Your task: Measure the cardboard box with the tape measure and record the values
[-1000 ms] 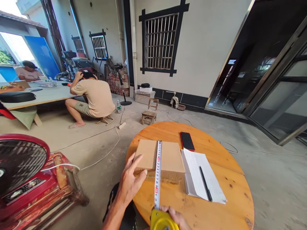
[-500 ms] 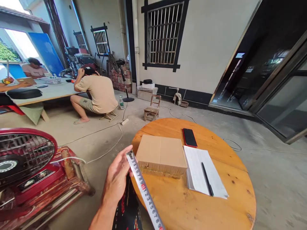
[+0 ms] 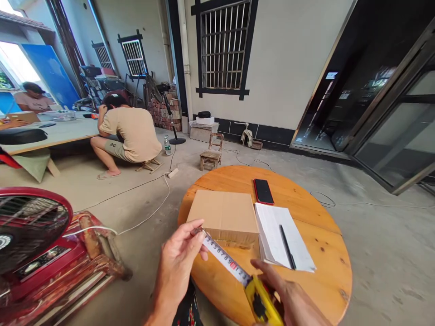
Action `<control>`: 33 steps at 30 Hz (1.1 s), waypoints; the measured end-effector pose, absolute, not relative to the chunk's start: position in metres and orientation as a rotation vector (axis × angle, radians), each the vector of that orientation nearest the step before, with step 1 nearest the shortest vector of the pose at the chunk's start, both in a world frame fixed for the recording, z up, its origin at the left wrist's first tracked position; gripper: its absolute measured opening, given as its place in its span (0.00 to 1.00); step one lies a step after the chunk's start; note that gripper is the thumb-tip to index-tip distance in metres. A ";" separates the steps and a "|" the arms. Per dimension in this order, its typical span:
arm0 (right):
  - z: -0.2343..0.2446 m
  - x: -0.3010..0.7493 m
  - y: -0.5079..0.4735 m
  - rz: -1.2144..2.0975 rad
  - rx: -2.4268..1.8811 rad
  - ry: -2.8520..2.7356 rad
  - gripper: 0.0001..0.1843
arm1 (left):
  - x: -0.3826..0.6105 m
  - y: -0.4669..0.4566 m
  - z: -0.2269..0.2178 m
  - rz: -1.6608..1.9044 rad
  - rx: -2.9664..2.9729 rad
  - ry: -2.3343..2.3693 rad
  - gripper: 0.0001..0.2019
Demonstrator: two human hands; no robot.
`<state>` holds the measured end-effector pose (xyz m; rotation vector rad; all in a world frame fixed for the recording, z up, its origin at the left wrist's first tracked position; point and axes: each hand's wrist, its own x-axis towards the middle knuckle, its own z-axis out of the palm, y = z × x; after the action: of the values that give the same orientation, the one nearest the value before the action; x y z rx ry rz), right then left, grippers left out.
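Observation:
Between the thumb and fingers of my left hand [image 3: 181,253] is the end of a tape measure's blade [image 3: 224,258], close to the front left corner of a brown cardboard box [image 3: 224,210]. The blade slants down to the right, numbers upward, into its yellow case [image 3: 261,301]. My right hand [image 3: 288,290] is closed around that case, low in the view and partly cut off by the lower edge. The box lies flat on a round wooden table [image 3: 322,249]. Whether the blade touches the box, I cannot tell.
Right of the box lie white papers [image 3: 275,226] with a black pen [image 3: 287,246] on them. A phone [image 3: 263,191] lies behind. A red fan [image 3: 37,240] stands at left. Beyond are a small chair [image 3: 211,154], a seated person [image 3: 129,127] and a long table [image 3: 73,131].
My right hand with the yellow case has come into view from below. My left hand has moved right to the box's front corner, and the visible blade is shorter.

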<state>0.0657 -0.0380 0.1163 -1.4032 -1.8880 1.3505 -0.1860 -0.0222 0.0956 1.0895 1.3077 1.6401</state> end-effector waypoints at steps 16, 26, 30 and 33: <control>0.145 -0.031 0.120 0.230 -1.050 -2.655 0.34 | -0.206 0.027 0.048 1.493 1.163 1.786 0.33; 0.077 0.047 0.047 0.792 -1.417 -1.663 0.30 | -0.202 0.029 0.039 1.564 0.923 1.538 0.34; 0.047 0.028 0.027 0.861 -1.275 -1.648 0.31 | -0.208 0.039 0.038 1.605 0.964 1.631 0.31; 0.043 0.014 0.037 0.834 -1.246 -1.641 0.31 | -0.216 0.054 0.036 1.667 0.958 1.596 0.31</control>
<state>0.0139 0.0367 0.0427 -1.2463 -1.6407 0.8337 -0.2155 0.0540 0.0363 0.9579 1.5964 1.6668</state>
